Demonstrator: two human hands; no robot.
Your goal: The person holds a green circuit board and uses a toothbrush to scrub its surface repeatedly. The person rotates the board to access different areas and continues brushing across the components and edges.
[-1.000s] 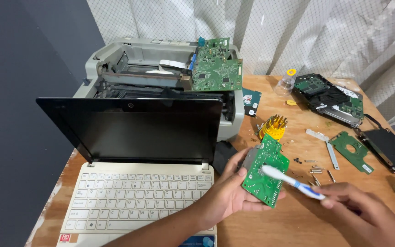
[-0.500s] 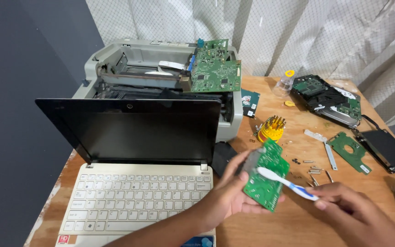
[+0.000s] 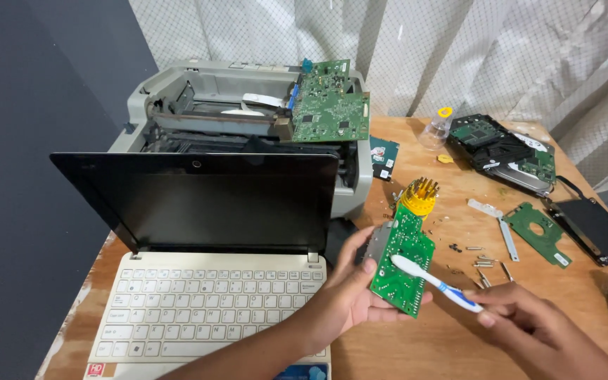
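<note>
My brush [image 3: 434,282] has slid lower across the board [image 3: 402,262], which my left hand [image 3: 350,299] grasps above the worktop [image 3: 459,338] beside the laptop [image 3: 205,281], right hand [image 3: 529,324] clenched on the handle.

Both forearms are bare, with no sleeves, gloves, rings or watch on either hand.

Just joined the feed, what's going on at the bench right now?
A person's left hand holds a small green circuit board up over the wooden table, beside an open white laptop. The right hand holds a white and blue toothbrush, its head against the board's face. A dismantled printer, loose screws and other boards lie around.
</note>
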